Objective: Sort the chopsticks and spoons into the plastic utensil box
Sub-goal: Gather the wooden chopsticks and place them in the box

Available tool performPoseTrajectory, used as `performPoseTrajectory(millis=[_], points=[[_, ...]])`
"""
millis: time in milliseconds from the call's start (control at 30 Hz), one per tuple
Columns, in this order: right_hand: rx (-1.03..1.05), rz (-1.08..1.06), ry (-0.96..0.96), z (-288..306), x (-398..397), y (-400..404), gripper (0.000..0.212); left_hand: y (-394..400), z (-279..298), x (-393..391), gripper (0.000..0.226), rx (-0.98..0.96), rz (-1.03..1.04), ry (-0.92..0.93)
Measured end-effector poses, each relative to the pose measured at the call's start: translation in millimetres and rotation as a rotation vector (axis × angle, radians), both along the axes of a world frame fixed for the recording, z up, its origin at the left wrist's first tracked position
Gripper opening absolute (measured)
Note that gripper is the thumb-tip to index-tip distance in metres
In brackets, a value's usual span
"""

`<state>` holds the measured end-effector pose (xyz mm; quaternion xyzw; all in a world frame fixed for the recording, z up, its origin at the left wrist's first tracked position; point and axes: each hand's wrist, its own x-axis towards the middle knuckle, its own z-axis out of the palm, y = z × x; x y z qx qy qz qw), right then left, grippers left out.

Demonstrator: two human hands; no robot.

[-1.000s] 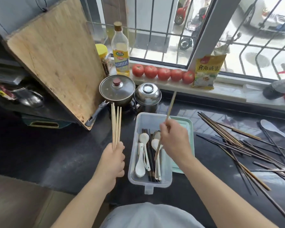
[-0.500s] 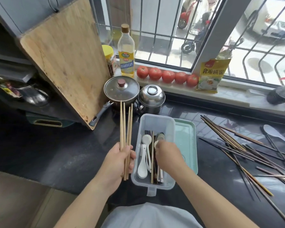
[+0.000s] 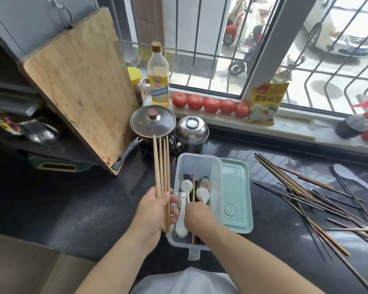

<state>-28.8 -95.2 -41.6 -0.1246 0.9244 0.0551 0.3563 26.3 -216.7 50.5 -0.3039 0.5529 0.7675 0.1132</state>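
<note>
The clear plastic utensil box stands on the dark counter, with white ceramic spoons, a metal spoon and dark chopsticks lying inside it. My left hand grips a bundle of several light wooden chopsticks, pointing up just left of the box. My right hand is down inside the box over the utensils, its fingers hidden behind its back. A light wooden chopstick lies in the box under that hand. Many dark and brown chopsticks lie scattered on the counter to the right, with white spoons beyond.
The box's pale green lid lies right beside it. A lidded pan and a steel pot stand behind the box. A wooden cutting board leans at the left. A bottle, tomatoes and a yellow packet line the windowsill.
My right hand lowered the single wooden chopstick into the box and now rests low over the utensils. My left hand has brought its bundle closer to the box.
</note>
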Motion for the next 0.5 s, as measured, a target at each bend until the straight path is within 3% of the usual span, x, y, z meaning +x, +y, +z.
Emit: performPoseTrajectory(millis=[167,333,500], points=[[0.079,0.013,-0.071,2.6,-10.5,2.4,0.03,-12.2,-7.5,5.5,0.017,0.013,0.049,-0.024],[0.057,0.013,0.056,16.4,-5.2,2.9,0.03,-11.2,-10.4,5.5,0.017,0.017,0.028,-0.059],[-0.153,-0.104,0.075,52.8,-6.8,4.4,0.022,-14.5,-13.4,2.6,0.018,0.0,0.013,-0.059]])
